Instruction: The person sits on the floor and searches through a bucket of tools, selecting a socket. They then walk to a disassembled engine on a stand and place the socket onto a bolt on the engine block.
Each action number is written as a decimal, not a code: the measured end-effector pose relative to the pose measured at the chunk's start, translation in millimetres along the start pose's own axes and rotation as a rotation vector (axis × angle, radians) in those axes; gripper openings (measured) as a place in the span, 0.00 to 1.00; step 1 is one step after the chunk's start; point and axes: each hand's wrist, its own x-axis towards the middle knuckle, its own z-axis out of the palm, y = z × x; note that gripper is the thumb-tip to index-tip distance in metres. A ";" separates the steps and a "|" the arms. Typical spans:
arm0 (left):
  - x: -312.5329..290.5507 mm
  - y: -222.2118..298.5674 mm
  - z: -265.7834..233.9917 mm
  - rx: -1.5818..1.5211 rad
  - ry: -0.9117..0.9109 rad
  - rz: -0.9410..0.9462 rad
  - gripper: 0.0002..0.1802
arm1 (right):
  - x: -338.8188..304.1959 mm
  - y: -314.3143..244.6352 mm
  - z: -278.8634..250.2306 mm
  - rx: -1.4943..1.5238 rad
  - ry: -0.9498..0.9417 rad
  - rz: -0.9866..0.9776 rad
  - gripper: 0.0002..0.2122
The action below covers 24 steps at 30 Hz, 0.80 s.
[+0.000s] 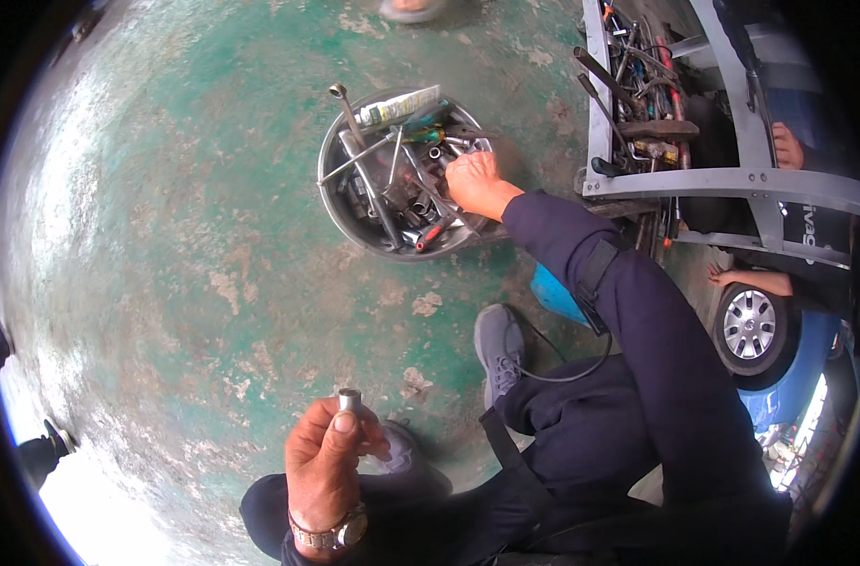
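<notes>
My left hand (328,453), a watch on its wrist, pinches a small silver socket (351,400) upright between thumb and fingers, above the floor. At the right rim of a round metal basin (328,200), my right hand (477,181) reaches down among the tools. Its fingertips are hidden, so what it touches cannot be made out. The basin holds several loose sockets (422,203), a long metal bar (373,193), a ring spanner (345,106), a white tube (400,106), a green-handled screwdriver (424,135) and a red-handled tool (432,234).
A grey metal rack (675,181) with several tools stands right of the basin. Beyond it are another person's hand (786,146) and arm (765,280), by a car wheel (749,323). A blue object (554,294) and a cable (581,373) lie near my shoe (501,349).
</notes>
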 end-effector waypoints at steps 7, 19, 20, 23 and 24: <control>-2.7 0.7 -1.6 -0.005 0.013 0.005 0.14 | 2.3 -0.4 -9.8 0.043 -0.063 0.033 0.09; 1.2 3.9 2.7 -0.096 0.055 -0.102 0.23 | 2.5 -2.2 -16.8 -0.006 -0.148 -0.040 0.09; 2.0 3.4 2.1 -0.140 0.078 -0.117 0.23 | 0.9 0.3 -16.4 0.017 -0.120 -0.067 0.08; 3.7 3.8 -0.9 -0.219 0.124 -0.146 0.21 | 5.2 2.9 -19.1 0.010 -0.209 -0.102 0.09; 5.5 3.6 -1.9 -0.258 0.130 -0.156 0.21 | 5.0 3.7 -20.8 0.004 -0.219 -0.104 0.10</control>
